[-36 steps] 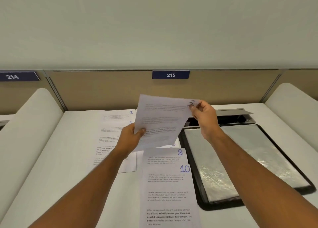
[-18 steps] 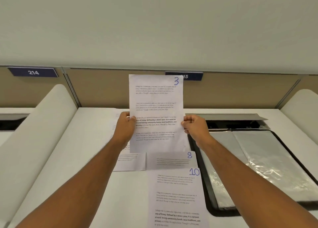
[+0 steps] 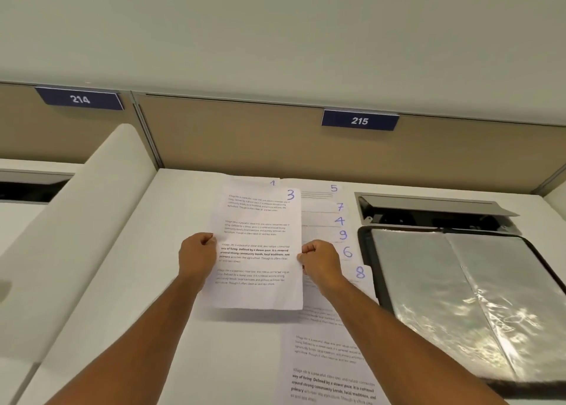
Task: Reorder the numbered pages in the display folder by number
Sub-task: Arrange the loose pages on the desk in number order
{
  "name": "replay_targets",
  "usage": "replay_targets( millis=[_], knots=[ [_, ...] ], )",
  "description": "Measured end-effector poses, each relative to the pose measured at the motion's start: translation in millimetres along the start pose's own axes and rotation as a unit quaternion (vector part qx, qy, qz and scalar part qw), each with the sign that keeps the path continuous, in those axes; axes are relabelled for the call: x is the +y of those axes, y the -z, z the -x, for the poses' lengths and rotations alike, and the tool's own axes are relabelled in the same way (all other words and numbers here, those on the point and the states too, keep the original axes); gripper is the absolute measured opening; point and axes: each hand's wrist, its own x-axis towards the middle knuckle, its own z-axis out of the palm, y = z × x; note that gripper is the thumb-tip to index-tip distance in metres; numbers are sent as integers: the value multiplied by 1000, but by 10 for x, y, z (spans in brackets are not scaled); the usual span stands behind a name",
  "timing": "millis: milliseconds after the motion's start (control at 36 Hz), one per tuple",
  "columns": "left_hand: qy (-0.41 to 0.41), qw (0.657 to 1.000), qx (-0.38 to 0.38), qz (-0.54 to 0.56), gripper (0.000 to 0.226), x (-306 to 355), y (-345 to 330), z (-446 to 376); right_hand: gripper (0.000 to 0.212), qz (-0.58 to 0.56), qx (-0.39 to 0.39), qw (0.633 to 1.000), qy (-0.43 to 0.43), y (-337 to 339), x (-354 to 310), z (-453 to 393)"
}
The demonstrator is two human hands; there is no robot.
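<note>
White printed paper sheet numbered "3" (image 3: pixel 257 245): pinched at mid-edges by left hand (image 3: pixel 196 256) and right hand (image 3: pixel 321 262) fingers, now lowered over white counter (image 3: pixel 147 282), previously raised. Right of fingers: fanned sheets 5, 7, 4, 9, 6, 8 (image 3: pixel 343 234); open black display folder (image 3: pixel 459 297). Beyond: blue plates "214" (image 3: pixel 80 99), "215" (image 3: pixel 360 120).

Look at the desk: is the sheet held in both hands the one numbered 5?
No. The held sheet, pinched by the left hand and right hand, is marked 3.

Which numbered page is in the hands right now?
Page 3: the left hand and right hand pinch its side edges; the other pages lie on the desk.
</note>
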Motion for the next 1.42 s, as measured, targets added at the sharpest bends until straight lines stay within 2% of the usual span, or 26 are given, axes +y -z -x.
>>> replay_targets(
  millis=[139,361,472,722,944,1056,1250,1417],
  knots=[
    [16,1000,9,-19,16,-214,111,16,11,51,-9,999,-12,-309,136,33],
    [15,998,8,-66,11,-495,223,-48,25,129,-22,991,-17,-599,188,77],
    [8,997,6,-75,9,-555,222,-80,20,147,-15,989,-16,-663,220,66],
    [-20,995,17,-98,8,-565,171,-151,12,199,0,980,3,-712,239,42],
    [-19,992,16,-123,12,-648,156,-165,11,212,1,977,13,-725,287,22],
    [-20,991,23,-127,10,-708,162,-195,4,212,1,977,26,-724,331,28],
    [-28,987,50,-151,28,-690,133,-232,9,196,19,979,53,-669,355,17],
    [-75,985,52,-143,23,-479,-51,-215,10,252,36,961,108,-458,362,-138]
  ],
)
